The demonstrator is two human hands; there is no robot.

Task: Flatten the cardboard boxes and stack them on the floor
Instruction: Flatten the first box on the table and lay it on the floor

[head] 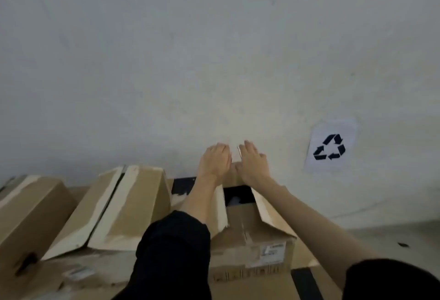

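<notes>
- Against the pale wall (166,61), at the far end of an open cardboard box (252,247): both hands side by side, nearly touching, backs facing the camera.
- Left hand (215,160): fingers fairly straight and close together, pressed on the far flap (234,171) of the box; fingertips blurred, so cannot tell whether any curl over the edge.
- Right hand (253,162): fingers extended and slightly spread, laid on the same flap, thumb toward the left hand.
- Side flaps standing up on either side of the box opening, dark interior visible between them; white label (272,249) on the near face.
- Just left of it: a second box (123,206), closed, with pale tape along its top seam, tilted in the wide-angle view.
- Farther left, at the frame edge: a third box (31,218), also closed.
- Underneath, near the bottom: flat cardboard (71,273) lying under the boxes.
- Right of the hands, on the wall: white sheet with a black recycling symbol (329,147).
- Dark sleeves on both forearms.
</notes>
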